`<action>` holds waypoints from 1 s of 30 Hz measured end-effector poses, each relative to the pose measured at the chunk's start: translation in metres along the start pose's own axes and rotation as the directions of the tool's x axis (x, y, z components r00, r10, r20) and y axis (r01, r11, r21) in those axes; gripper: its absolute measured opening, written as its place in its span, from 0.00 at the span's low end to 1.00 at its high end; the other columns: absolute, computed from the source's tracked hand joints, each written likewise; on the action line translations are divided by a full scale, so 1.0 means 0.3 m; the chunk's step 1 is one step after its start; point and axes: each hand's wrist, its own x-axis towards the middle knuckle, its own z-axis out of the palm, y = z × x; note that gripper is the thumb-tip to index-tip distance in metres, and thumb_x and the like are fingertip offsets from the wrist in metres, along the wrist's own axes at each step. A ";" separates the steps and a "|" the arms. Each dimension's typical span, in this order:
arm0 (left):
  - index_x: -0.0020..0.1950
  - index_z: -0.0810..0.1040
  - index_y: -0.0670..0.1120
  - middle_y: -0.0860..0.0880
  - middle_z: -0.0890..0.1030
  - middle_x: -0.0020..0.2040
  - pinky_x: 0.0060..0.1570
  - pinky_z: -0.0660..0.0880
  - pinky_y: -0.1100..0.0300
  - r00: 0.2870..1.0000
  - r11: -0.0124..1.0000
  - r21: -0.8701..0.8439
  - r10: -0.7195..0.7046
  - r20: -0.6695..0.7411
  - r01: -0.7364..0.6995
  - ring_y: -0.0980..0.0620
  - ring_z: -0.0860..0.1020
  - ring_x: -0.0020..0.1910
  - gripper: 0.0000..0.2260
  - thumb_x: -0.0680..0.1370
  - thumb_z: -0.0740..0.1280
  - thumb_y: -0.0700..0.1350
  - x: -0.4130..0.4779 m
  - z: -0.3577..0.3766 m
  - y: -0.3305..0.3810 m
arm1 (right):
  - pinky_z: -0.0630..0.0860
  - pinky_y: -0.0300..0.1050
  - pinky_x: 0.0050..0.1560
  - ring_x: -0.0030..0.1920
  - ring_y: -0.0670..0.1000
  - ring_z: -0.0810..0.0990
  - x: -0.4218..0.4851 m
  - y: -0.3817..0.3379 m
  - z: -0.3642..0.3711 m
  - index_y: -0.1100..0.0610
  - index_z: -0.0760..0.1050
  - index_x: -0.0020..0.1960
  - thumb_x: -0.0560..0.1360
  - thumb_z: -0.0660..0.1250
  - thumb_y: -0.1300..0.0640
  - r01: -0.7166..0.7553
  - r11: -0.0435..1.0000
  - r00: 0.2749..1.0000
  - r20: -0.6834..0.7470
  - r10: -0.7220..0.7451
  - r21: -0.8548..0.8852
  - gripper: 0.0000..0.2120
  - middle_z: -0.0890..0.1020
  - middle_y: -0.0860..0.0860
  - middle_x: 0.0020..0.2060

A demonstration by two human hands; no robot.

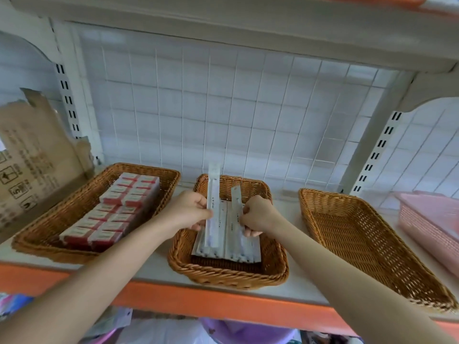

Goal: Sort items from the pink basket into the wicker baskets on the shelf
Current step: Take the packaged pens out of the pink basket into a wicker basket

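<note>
- My left grip, a bare hand, is clamped on a long white packet, with fingers and thumb curled round it near its middle.
- That packet stands nearly upright, and its top end rises past the far rim of the middle wicker basket.
- My right grip pinches a second white packet of the same kind. It is also tilted up and sits just beside the first.
- Both grips hang over the middle wicker basket. A flat stack of packets lies lengthwise on its floor, towards the near side.
- I cannot tell whether the lower ends of the two held packets touch the stack or hang just clear of it.
- The left wicker basket holds red-and-white boxes packed in rows, with a second layer at the far end.
- The right wicker basket sits apart from the middle one, further right along the shelf.
- The pink basket stands at the far right of the shelf, near the right wicker basket. From this angle I cannot make out what is in it.
- The shelf has an orange front edge, and a white wire grid forms its back.
- A torn piece of cardboard leans at the far left, behind the left wicker basket.
</note>
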 end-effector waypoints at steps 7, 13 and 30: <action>0.58 0.76 0.40 0.45 0.80 0.51 0.29 0.72 0.69 0.999 1.000 0.001 0.017 0.033 -0.017 0.53 0.79 0.37 0.11 0.76 0.66 0.39 0.004 -0.017 -0.025 | 0.74 0.36 0.27 0.18 0.44 0.72 0.041 -0.013 0.028 0.64 0.73 0.36 0.74 0.59 0.68 -0.059 0.998 0.998 -0.018 0.059 -0.032 0.09 0.75 0.49 0.16; 0.57 0.76 0.41 0.44 0.81 0.49 0.29 0.73 0.69 0.998 0.999 0.020 0.036 0.048 -0.037 0.54 0.78 0.35 0.10 0.77 0.66 0.39 0.004 -0.017 -0.024 | 0.78 0.42 0.33 0.24 0.49 0.76 0.051 0.001 0.054 0.64 0.72 0.34 0.72 0.58 0.69 -0.083 0.991 0.997 -0.016 0.082 -0.109 0.10 0.77 0.51 0.19; 0.51 0.74 0.41 0.43 0.79 0.42 0.40 0.80 0.59 0.992 0.992 0.114 -0.070 0.106 0.058 0.51 0.79 0.37 0.07 0.75 0.67 0.34 0.043 0.058 0.029 | 0.72 0.43 0.48 0.53 0.56 0.76 -0.027 0.002 0.028 0.63 0.74 0.59 0.75 0.60 0.60 0.158 0.906 0.958 -0.163 -0.238 -0.392 0.14 0.77 0.57 0.55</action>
